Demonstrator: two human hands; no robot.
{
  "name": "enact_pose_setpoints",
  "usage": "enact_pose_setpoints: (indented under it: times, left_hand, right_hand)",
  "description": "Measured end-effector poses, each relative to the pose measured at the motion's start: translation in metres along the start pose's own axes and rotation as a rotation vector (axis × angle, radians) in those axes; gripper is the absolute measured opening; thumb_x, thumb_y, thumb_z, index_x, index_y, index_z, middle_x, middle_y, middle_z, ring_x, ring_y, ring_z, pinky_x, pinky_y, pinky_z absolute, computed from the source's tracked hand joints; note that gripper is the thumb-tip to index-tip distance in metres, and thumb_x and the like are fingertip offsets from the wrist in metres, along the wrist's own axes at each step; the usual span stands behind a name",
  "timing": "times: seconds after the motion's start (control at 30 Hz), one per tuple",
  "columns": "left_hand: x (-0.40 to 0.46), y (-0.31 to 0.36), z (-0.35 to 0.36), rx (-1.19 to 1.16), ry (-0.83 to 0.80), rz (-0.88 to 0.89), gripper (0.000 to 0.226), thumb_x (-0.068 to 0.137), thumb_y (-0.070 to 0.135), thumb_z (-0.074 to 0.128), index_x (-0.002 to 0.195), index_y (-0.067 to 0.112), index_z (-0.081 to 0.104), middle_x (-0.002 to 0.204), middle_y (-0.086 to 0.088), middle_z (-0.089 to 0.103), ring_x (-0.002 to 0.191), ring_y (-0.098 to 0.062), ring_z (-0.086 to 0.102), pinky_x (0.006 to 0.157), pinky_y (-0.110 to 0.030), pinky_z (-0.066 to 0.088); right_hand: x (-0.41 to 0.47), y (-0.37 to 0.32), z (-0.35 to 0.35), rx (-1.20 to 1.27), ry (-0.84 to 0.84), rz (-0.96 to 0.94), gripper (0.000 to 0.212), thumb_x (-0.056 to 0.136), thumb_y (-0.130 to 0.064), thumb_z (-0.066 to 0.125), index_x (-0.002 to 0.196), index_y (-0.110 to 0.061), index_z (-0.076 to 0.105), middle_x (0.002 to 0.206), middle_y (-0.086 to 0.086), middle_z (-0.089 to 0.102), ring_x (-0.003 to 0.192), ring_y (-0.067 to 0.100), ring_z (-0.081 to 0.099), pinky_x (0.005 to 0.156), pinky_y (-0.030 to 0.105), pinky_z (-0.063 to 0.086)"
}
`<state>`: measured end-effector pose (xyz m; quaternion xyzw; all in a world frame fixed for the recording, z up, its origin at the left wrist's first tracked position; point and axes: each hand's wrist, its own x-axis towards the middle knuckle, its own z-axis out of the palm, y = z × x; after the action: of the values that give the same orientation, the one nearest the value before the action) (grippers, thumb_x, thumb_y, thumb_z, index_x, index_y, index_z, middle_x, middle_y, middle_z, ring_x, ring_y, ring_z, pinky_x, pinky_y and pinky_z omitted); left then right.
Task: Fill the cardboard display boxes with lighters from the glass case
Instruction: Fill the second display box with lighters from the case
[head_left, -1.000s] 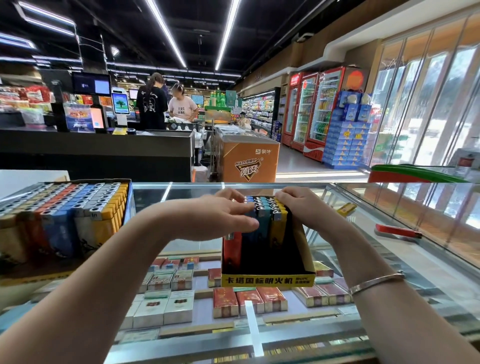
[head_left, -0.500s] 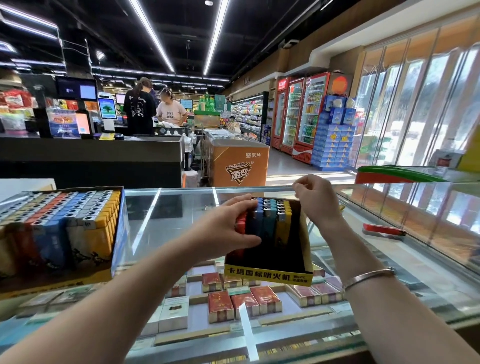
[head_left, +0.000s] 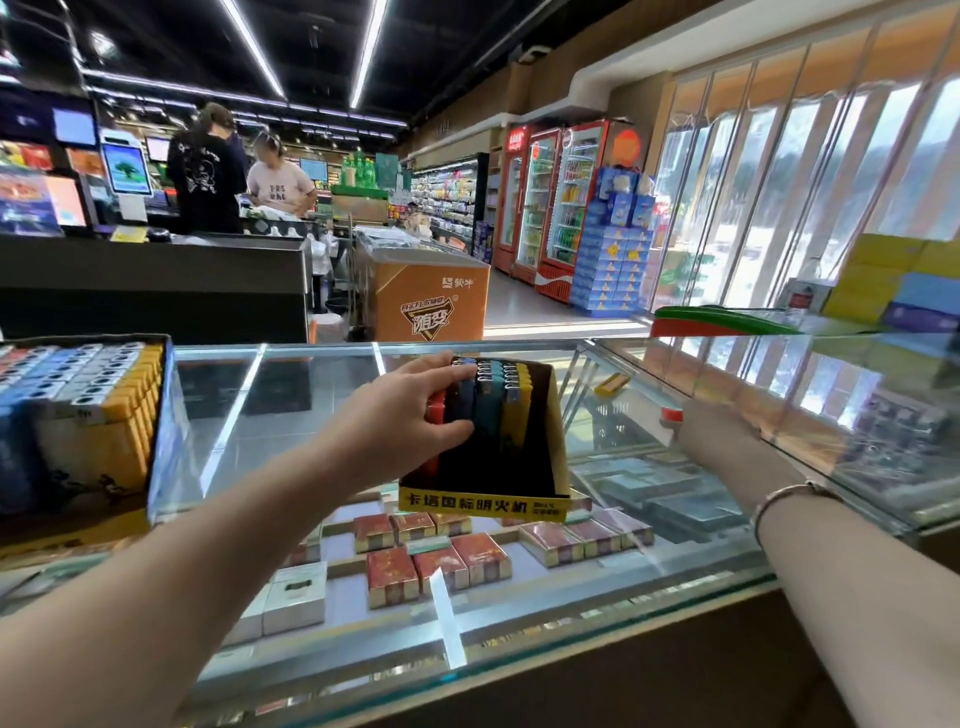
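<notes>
Left hand (head_left: 410, 415): fingers curled round the row of lighters (head_left: 485, 410), standing upright in the cardboard box (head_left: 483, 504) on the glass case (head_left: 291, 395).
Right hand (head_left: 714, 423): reaching under the side glass (grip blurred, cannot tell), well right of the box.
Nearer hand: left.

The yellow front strip of the cardboard display box (head_left: 483, 506), below the left hand (head_left: 410, 421) gripping its lighters (head_left: 488, 410), reads "卡塔国标明火机". Beyond that hand, the orange freezer chest (head_left: 431, 306) carries the brand "蒙牛" and a triangular logo reading "随变". The other labels are too blurred to read.
</notes>
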<state>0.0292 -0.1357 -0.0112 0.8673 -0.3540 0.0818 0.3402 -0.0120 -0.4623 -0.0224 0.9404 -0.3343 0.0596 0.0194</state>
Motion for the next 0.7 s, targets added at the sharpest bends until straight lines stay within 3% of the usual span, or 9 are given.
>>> enact_pose_setpoints:
  times: [0.13,0.23,0.47,0.6,0.7]
  left_hand:
    - [0.000,0.000,0.000,0.010,0.003,0.000,0.058,0.084,0.037,0.063,0.136,0.044,0.037,0.150,0.014,0.026,0.120,-0.018,0.044,0.074,-0.022,0.055]
    - [0.000,0.001,0.000,-0.005,-0.004,-0.010,0.058,0.084,0.036,0.063,0.136,0.043,0.037,0.150,0.013,0.027,0.119,-0.019,0.046,0.076,-0.028,0.057]
    - [0.000,-0.003,0.001,0.019,-0.003,0.010,0.060,0.083,0.039,0.063,0.136,0.045,0.035,0.149,0.019,0.026,0.115,-0.014,0.049,0.073,-0.025,0.057]
    - [0.000,-0.004,0.001,-0.015,-0.012,0.011,0.061,0.083,0.038,0.064,0.136,0.045,0.035,0.147,0.022,0.027,0.106,-0.013,0.053,0.069,-0.022,0.058]
    - [0.000,-0.002,0.000,0.019,-0.009,0.026,0.062,0.083,0.039,0.063,0.136,0.046,0.034,0.147,0.023,0.027,0.105,-0.008,0.050,0.068,-0.018,0.057]
  right_hand:
    - [0.000,-0.004,-0.002,-0.121,0.055,-0.162,0.017,0.095,-0.016,0.047,0.106,-0.010,0.059,0.107,0.009,0.059,0.099,0.028,0.058,0.084,0.035,0.049]
    - [0.000,-0.015,-0.003,-0.114,0.069,-0.291,0.015,0.094,-0.010,0.043,0.089,-0.020,0.053,0.097,0.006,0.057,0.090,0.025,0.057,0.074,0.033,0.047]
    - [0.018,-0.037,-0.003,0.049,0.207,-0.251,0.014,0.092,-0.012,0.045,0.100,-0.015,0.057,0.087,0.006,0.057,0.083,0.027,0.057,0.071,0.035,0.048]
    - [0.030,-0.046,0.006,0.023,0.186,-0.265,0.029,0.092,-0.005,0.044,0.118,-0.017,0.052,0.111,0.010,0.054,0.102,0.030,0.055,0.082,0.040,0.049]
    - [0.041,-0.051,0.008,-0.049,0.124,-0.320,0.049,0.091,0.000,0.040,0.131,-0.028,0.046,0.130,0.005,0.046,0.119,0.028,0.046,0.085,0.042,0.046]
